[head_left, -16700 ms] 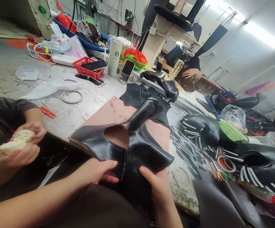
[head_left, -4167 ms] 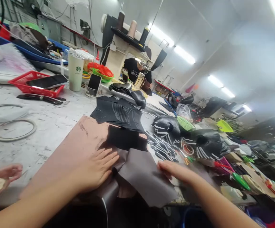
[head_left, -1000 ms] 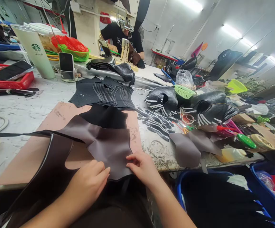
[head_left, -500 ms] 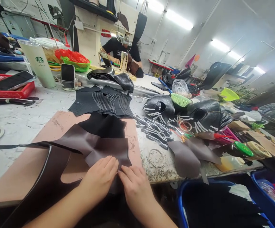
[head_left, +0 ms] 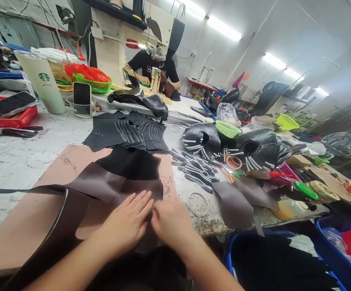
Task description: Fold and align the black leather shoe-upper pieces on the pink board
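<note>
Brown leather [head_left: 140,188] lies joined to a black piece [head_left: 129,163] on a pinkish board [head_left: 160,161]. Its long curved strap with a pale edge [head_left: 52,226] sweeps toward me at the left. My left hand [head_left: 129,220] rests flat on the leather, fingers stretched out and pointing away. Close beside it, my right hand [head_left: 172,222] is curled closed and pressed at the leather's right edge. Its fingertips are hidden, so whatever is inside it does not show. More leather hangs below both hands over the table's front edge.
Stacked black pieces [head_left: 127,131] lie beyond the board. To the right are labelled black strips [head_left: 196,167], a white ring [head_left: 198,204] and brown leather cutouts [head_left: 236,206]. A blue bin [head_left: 230,250] stands below. A tumbler [head_left: 43,83] stands left; a co-worker [head_left: 154,68] sits behind.
My left hand has flattened, its fingers spreading forward over the leather. The right hand has gone from extended fingers to a curled fist. The view has shifted slightly.
</note>
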`<state>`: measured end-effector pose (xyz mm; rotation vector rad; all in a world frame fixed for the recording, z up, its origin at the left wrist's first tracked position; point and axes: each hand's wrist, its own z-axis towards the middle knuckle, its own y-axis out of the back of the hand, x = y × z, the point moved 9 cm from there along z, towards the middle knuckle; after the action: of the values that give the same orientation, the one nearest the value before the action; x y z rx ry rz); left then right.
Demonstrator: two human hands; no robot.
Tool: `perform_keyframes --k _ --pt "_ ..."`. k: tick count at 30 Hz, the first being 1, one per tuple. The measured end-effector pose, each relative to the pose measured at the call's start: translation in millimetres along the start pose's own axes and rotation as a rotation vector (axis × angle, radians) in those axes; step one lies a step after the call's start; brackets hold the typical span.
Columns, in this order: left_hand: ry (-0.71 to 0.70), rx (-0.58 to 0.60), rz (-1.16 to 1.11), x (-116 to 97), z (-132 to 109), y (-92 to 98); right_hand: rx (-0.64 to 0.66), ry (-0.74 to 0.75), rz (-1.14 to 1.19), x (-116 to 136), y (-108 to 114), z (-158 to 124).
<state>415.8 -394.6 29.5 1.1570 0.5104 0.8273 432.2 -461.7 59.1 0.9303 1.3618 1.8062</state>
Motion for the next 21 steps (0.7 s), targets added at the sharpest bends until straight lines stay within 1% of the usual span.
perform_keyframes --k 2,3,4,6,9,12,14,15,16,18,19,20,21 --pt "0.014 0.068 -0.052 1.6 -0.1 -5.7 -0.140 -0.073 0.010 -16.8 6.2 16.7" --pt "0.023 0.107 -0.078 2.4 -0.5 -8.8 -0.208 -0.091 0.007 -22.6 7.5 23.6" --pt "0.031 0.143 -0.101 2.8 -1.0 -11.6 -0.251 -0.076 0.004 -24.3 5.9 29.7" --pt "0.041 0.193 -0.144 2.8 -1.6 -14.7 -0.257 0.030 0.011 -17.0 -5.1 38.9" --pt "0.051 0.178 -0.223 0.9 -0.7 -9.0 -0.196 0.221 0.072 3.6 -23.6 38.8" --pt "0.090 0.167 -0.236 -2.2 -5.6 -1.0 -0.216 0.288 0.084 11.7 -28.7 26.0" --pt "0.122 0.170 -0.198 -7.1 -15.6 -0.3 -0.206 0.320 0.025 10.1 -35.0 15.4" --pt "0.125 0.153 -0.169 -10.9 -22.0 -0.9 -0.189 0.341 -0.023 7.3 -41.2 10.6" --pt "0.119 0.106 -0.125 -15.0 -29.0 -0.7 -0.203 0.375 -0.077 4.3 -46.6 5.6" --pt "0.058 -0.027 0.023 -26.5 -44.4 -1.1 -0.285 0.517 -0.167 3.4 -57.3 -6.9" --pt "0.044 -0.099 0.094 -30.4 -52.4 -1.8 -0.281 0.596 -0.204 4.4 -67.2 -13.0" --pt "0.021 -0.155 0.144 -34.6 -59.6 -3.3 -0.277 0.633 -0.230 3.9 -75.4 -17.9" --pt "0.007 -0.194 0.174 -37.2 -65.6 -4.9 -0.262 0.609 -0.252 1.3 -81.7 -20.3"
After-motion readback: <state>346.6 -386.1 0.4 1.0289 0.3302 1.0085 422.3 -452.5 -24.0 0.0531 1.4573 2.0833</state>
